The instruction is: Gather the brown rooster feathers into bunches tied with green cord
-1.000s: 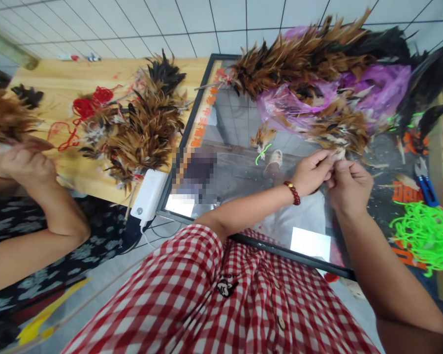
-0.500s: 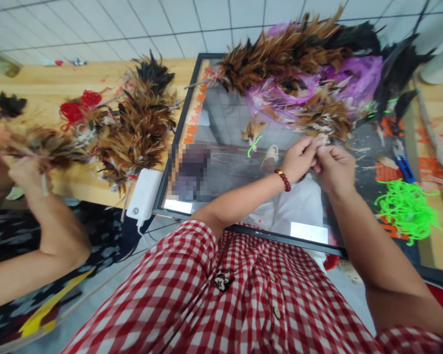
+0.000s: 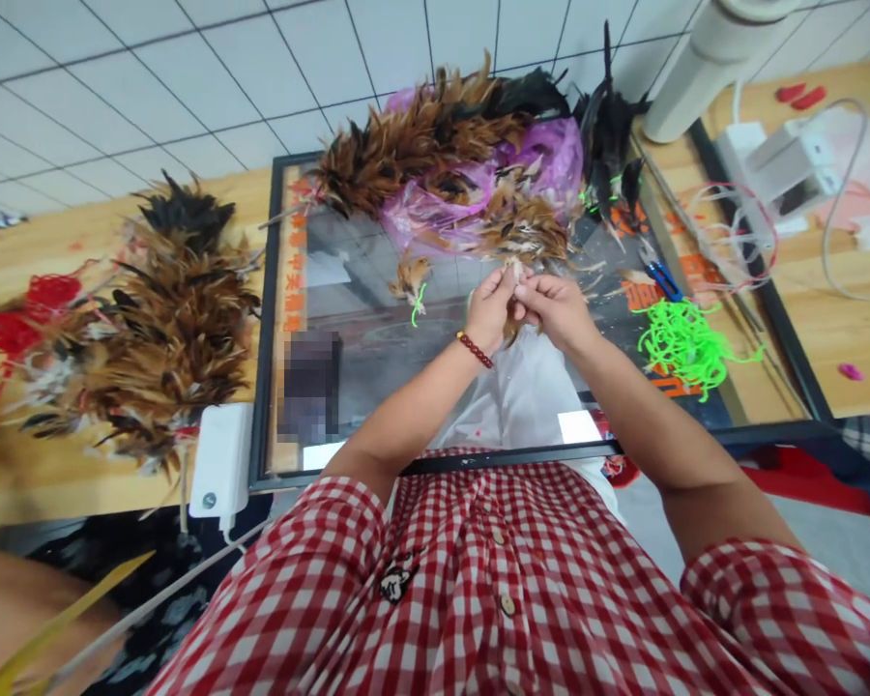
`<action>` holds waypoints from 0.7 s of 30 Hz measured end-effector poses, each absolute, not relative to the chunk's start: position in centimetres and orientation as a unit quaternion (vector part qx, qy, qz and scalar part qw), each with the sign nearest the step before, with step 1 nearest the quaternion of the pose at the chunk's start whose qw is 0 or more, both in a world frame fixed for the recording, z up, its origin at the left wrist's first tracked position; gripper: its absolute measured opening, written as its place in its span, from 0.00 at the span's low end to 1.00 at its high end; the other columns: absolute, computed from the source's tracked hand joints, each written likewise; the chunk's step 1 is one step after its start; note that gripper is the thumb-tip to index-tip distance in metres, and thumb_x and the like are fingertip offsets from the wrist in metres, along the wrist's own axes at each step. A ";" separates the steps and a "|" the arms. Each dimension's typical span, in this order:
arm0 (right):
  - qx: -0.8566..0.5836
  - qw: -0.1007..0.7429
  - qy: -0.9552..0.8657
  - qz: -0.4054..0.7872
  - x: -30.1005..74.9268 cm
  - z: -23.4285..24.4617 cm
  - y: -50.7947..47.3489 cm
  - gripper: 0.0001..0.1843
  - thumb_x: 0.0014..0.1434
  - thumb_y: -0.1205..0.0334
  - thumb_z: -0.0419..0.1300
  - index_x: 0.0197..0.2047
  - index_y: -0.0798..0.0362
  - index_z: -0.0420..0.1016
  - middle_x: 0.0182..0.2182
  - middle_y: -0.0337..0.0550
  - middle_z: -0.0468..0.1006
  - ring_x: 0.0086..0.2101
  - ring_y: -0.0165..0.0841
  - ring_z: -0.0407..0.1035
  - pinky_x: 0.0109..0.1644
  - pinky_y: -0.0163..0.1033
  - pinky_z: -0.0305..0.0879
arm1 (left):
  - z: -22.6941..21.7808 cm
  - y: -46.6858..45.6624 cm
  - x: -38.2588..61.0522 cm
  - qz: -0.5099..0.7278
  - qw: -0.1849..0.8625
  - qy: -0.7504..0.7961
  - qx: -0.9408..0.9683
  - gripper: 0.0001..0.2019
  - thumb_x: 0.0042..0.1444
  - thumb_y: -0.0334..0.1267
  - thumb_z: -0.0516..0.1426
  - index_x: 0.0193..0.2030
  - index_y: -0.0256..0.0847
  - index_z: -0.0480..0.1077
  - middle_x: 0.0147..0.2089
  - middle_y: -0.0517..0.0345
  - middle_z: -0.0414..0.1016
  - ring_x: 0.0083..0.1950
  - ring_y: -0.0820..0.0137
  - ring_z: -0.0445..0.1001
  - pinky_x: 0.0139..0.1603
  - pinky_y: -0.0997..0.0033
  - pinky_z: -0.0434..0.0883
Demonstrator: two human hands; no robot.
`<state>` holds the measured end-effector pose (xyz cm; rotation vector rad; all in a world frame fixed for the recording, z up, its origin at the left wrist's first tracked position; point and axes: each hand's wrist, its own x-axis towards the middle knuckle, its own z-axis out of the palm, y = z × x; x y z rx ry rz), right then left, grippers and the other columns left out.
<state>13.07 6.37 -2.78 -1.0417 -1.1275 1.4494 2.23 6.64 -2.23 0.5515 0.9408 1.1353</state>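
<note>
My left hand point(image 3: 490, 307), with a beaded bracelet point(image 3: 474, 350) at its wrist, and my right hand point(image 3: 557, 307) meet above the glass-topped board point(image 3: 362, 387). Both are closed, pinching a small bunch of feathers point(image 3: 511, 331) whose brown tips hang below my fingers and whose pale ends point away from me. Just beyond lies a pile of loose brown feathers point(image 3: 529, 224) against a purple plastic bag point(image 3: 435, 215). A small feather bunch point(image 3: 407, 275) tied with green cord rests to the left. Blue-handled snips point(image 3: 663, 277) and a heap of green cord point(image 3: 685, 338) are at the right.
A long brown feather garland point(image 3: 406, 145) lies behind the bag, beside black feathers point(image 3: 609, 135). Left, a wooden table point(image 3: 7, 483) bears another feather garland point(image 3: 181, 338), red cord point(image 3: 14, 324) and a white power box point(image 3: 219, 459). A pale cylinder point(image 3: 703, 72) and white sockets point(image 3: 783, 164) stand right.
The view has swung to the right, so everything sits further left. The co-worker's hands have left the picture. Brown feather tips now show below my fingers, and both hands stay pinched together.
</note>
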 end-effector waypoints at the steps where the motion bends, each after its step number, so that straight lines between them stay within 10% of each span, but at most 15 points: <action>1: -0.428 0.487 -0.470 0.599 13.1 -2.9 6.4 0.30 0.40 0.35 0.77 0.21 0.54 0.73 0.17 0.37 0.76 0.15 0.21 0.56 0.18 0.30 0.49 | -2.3 6.7 2.2 0.506 0.705 0.430 0.248 0.12 0.67 0.45 0.58 0.35 0.40 0.71 0.27 0.68 0.70 0.18 0.84 0.57 0.21 0.79 0.61; 9: -0.519 0.558 -0.519 0.387 14.5 -2.8 6.3 0.27 0.47 0.38 0.75 0.41 0.48 0.81 0.31 0.36 0.78 0.23 0.24 0.65 0.24 0.32 0.61 | -3.8 7.1 2.9 0.578 0.640 0.436 0.258 0.11 0.68 0.38 0.58 0.33 0.39 0.70 0.30 0.66 0.71 0.30 0.82 0.70 0.37 0.82 0.70; 12: -0.477 0.563 -0.549 0.392 14.9 -2.8 6.5 0.27 0.49 0.37 0.74 0.47 0.43 0.81 0.36 0.37 0.77 0.28 0.28 0.69 0.30 0.35 0.68 | -3.6 6.6 2.9 0.530 0.669 0.444 0.273 0.12 0.64 0.42 0.62 0.32 0.40 0.69 0.26 0.68 0.66 0.24 0.83 0.64 0.28 0.81 0.64; 21: -0.434 0.563 -0.534 0.458 15.2 -2.5 6.7 0.26 0.47 0.33 0.73 0.29 0.49 0.80 0.28 0.38 0.74 0.29 0.30 0.67 0.36 0.38 0.68 | -1.9 5.4 2.4 0.423 0.740 0.416 0.317 0.18 0.62 0.46 0.64 0.28 0.39 0.64 0.20 0.69 0.57 0.18 0.85 0.50 0.21 0.82 0.47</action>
